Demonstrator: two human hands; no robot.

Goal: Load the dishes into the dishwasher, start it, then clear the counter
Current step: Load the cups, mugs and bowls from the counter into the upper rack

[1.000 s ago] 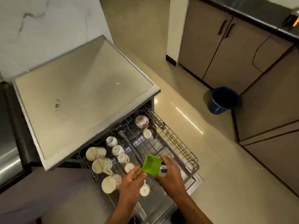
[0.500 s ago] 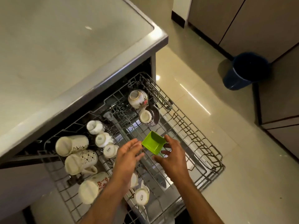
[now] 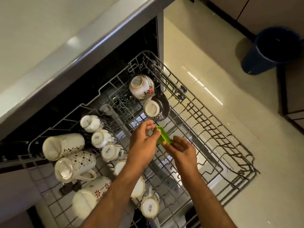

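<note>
Status from the head view: loading step, partway through. Upper rack (image 3: 218,145) is pulled out from under the counter (image 3: 49,38). Its left half holds a batch of cups and mugs, mostly on their sides or base-up: big patterned mugs (image 3: 63,146) at the left edge, a row of small white cups (image 3: 98,138) down the middle, one more cup (image 3: 149,208) near the front. Two bowls at the back, floral bowl (image 3: 141,86) and dark patterned bowl (image 3: 156,107), touching each other.

Item in hand now is the green dish (image 3: 162,136), small, square-ish, plastic by the look. It's tilted on edge over the middle of the rack, just in front of the dark bowl, not seated on the tines yet as far as I can tell. Left hand (image 3: 142,143) pinches its upper edge with curled fingers. Right hand (image 3: 182,149) pinches the lower edge with thumb and fingertips. Both clamped on the dish, nothing else held.

My read on what's left: seat the green dish in a slot; right half of the rack has bare tines. Then slide the rack in, close the door, start the cycle, clear the counter. I can't see the control panel or any lower rack contents. Blue bin (image 3: 269,50) on the floor, well apart, not involved.
</note>
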